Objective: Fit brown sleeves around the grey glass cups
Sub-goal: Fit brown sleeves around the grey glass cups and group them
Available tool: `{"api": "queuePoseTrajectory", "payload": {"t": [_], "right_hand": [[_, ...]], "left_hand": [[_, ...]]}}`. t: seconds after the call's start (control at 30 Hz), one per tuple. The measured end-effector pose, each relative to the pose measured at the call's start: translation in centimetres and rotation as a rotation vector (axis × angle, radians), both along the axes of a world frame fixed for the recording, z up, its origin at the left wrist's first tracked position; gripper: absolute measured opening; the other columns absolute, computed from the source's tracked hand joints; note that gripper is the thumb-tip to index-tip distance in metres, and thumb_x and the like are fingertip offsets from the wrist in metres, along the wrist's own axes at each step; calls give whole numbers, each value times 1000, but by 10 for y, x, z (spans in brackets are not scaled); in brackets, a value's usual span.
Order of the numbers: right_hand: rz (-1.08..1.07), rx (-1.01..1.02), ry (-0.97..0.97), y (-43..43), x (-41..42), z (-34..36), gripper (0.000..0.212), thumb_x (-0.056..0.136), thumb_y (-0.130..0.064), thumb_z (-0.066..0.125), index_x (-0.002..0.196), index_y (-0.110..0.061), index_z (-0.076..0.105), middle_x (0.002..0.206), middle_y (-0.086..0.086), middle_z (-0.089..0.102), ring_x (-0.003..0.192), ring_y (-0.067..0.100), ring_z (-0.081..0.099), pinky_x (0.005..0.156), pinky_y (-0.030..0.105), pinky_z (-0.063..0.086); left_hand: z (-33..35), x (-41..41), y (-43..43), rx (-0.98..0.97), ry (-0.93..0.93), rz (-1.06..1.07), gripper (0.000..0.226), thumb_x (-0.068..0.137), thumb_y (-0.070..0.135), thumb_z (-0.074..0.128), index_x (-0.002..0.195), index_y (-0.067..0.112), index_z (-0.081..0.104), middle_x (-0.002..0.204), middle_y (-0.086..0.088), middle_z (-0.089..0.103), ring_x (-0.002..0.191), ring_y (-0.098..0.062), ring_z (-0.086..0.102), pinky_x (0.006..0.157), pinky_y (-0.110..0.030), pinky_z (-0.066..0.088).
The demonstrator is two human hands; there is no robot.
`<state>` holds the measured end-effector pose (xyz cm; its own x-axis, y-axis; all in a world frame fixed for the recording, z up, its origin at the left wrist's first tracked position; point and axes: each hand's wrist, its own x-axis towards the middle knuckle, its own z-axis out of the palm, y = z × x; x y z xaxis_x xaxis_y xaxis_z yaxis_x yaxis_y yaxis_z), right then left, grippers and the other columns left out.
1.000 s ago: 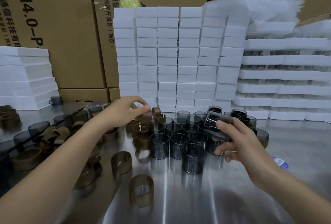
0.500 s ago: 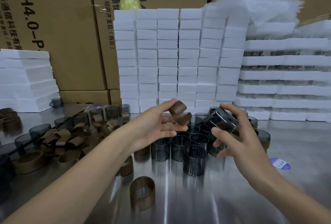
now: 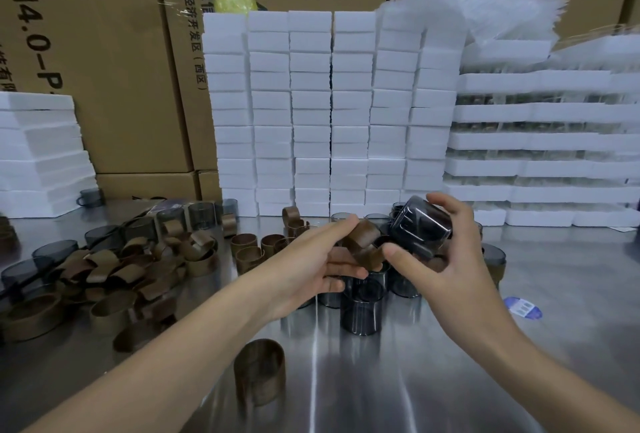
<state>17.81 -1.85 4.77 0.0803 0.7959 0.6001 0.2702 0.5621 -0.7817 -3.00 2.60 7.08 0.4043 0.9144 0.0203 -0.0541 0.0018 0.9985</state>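
1. Since half a second before, the left hand point(image 3: 311, 259) had carried the sleeve point(image 3: 363, 242) rightward and a little down, closing the gap to the cup point(image 3: 420, 224). A second before, that hand was still at the pile point(image 3: 121, 270).
2. The left hand pinched the sleeve with the forefinger on top and the other fingers beneath, all fairly straight.
3. The right hand point(image 3: 446, 259) gripped the cup, with the thumb on its near side and the fingers curled over its far side.
4. The cup was in the air, tilted well over on its side, above the other cups point(image 3: 362, 308).
5. The sleeve lay just beside the cup's lower left end. Whether they touched could not be told.
6. The other cups stood upright in a tight group on the steel table point(image 3: 381, 394), under both hands.
7. The pile of loose sleeves lay on the left of the table, with a few grey cups along its far edge.
8. A lone sleeve point(image 3: 259, 375) stood on end near the front, apart from the pile.
9. A blue and white label point(image 3: 523, 308) lay flat to the right of the cups.
10. Behind stood foam blocks point(image 3: 332, 114) in columns, foam trays point(image 3: 536, 141) to their right, foam sheets point(image 3: 38, 152) at far left, and boxes point(image 3: 104, 51) at the back.
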Motion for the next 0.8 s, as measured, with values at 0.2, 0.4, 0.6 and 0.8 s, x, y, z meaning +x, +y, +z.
{"api": "queuePoseTrajectory", "payload": {"t": [0.2,0.4,0.6,0.8], "right_hand": [[-31,24,-132,3,-5,-8,93,67,-45,101,141,-47,44,138,-20,58,130,-2,57,111,29,47],[-24,43,-15,2,-4,-2,78,50,-60,97,113,-49,52,111,-24,75,103,0,75,84,21,59],[4,165,1,-6,-15,-8,58,60,-48,97,102,-45,57,98,-19,77,91,3,77,75,11,55],[-6,191,-4,-5,-15,-15,61,62,-53,91,111,-48,55,107,-20,74,100,5,75,81,18,58]], "left_hand": [[-5,10,-6,61,49,-50,54,103,71,56,135,31,74,126,-10,79,93,-12,71,80,-30,50],[-6,15,-7,298,185,82,42,92,69,65,93,29,78,89,10,76,82,-1,68,78,-28,54],[-8,24,-12,440,298,158,103,85,91,37,83,-9,67,63,-11,64,64,-14,59,71,-26,49],[-9,29,-14,355,276,172,86,91,86,41,72,6,67,61,5,64,64,-11,62,77,-23,53]]}}
